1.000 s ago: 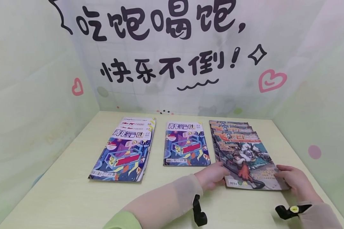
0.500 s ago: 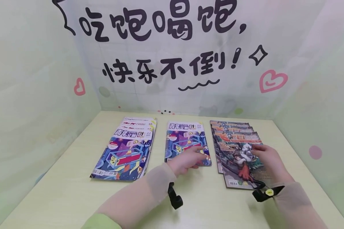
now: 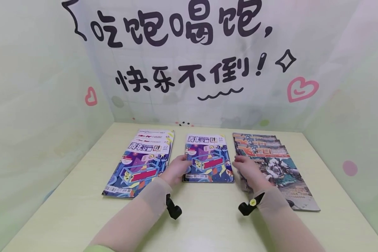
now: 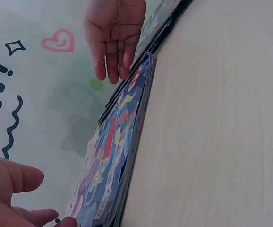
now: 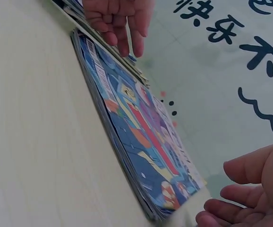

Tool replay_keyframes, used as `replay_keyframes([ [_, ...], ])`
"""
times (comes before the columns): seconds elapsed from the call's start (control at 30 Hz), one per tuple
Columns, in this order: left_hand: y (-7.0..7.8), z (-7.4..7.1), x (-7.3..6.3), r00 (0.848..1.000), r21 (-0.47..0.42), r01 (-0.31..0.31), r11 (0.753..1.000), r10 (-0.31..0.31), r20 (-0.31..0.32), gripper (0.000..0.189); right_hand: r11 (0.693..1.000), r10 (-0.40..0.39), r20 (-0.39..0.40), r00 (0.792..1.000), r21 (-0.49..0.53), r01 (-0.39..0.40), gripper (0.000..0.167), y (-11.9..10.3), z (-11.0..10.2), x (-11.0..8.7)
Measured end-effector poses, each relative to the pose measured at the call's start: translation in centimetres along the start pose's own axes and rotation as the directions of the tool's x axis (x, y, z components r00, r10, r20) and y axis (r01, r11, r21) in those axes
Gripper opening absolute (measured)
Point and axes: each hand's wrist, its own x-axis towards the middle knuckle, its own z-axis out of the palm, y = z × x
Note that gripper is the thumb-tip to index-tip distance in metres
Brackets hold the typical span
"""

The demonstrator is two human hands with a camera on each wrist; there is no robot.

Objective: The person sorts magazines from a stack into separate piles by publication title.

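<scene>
A small pile of magazines with a purple-and-blue cover (image 3: 209, 161) lies flat mid-table; its layered edges show in both wrist views. My left hand (image 3: 176, 170) is at its left side, fingers loosely extended. On the opposite side, my right hand (image 3: 251, 172) faces it, palm inward, overlapping the right-hand magazines in the head view. In the left wrist view the left thumb (image 4: 25, 177) stands apart from the fingers near the pile's end. The right wrist view has the right fingers (image 5: 231, 208) slightly bent just off the pile's corner. Neither hand grips anything.
To the left lies a fanned stack of magazines (image 3: 135, 171), the same purple cover on top. On the right is another fanned stack of darker magazines (image 3: 291, 175). The pale wooden table (image 3: 204, 224) is bounded by printed fabric walls (image 3: 163, 105).
Both hands have left the right-hand stack and moved left. The left hand crossed over the middle pile to its left side; the right hand came to its right side. The magazines stayed put.
</scene>
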Motion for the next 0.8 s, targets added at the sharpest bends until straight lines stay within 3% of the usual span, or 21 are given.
replay_keyframes([
  [0.17,-0.8,0.0,0.4,1.0,0.059,0.007,0.998,-0.007,0.001,0.053,0.999,0.032,0.005,0.999,0.022,-0.032,0.054,-0.2,1.9,0.2],
  [0.33,-1.3,0.1,0.7,1.0,0.108,0.024,0.994,-0.024,-0.003,0.052,1.0,-0.005,0.009,1.0,0.013,0.005,0.054,-0.1,3.1,0.2],
  [0.6,-1.2,0.4,0.6,0.998,0.022,0.051,0.998,-0.051,-0.027,0.053,1.0,-0.02,-0.021,1.0,0.016,0.021,0.053,0.2,3.6,0.1],
  [0.8,-1.4,0.7,0.8,0.998,-0.061,0.013,0.998,-0.016,-0.056,0.05,0.998,-0.015,-0.022,1.0,0.066,0.016,0.052,0.4,3.7,0.2],
])
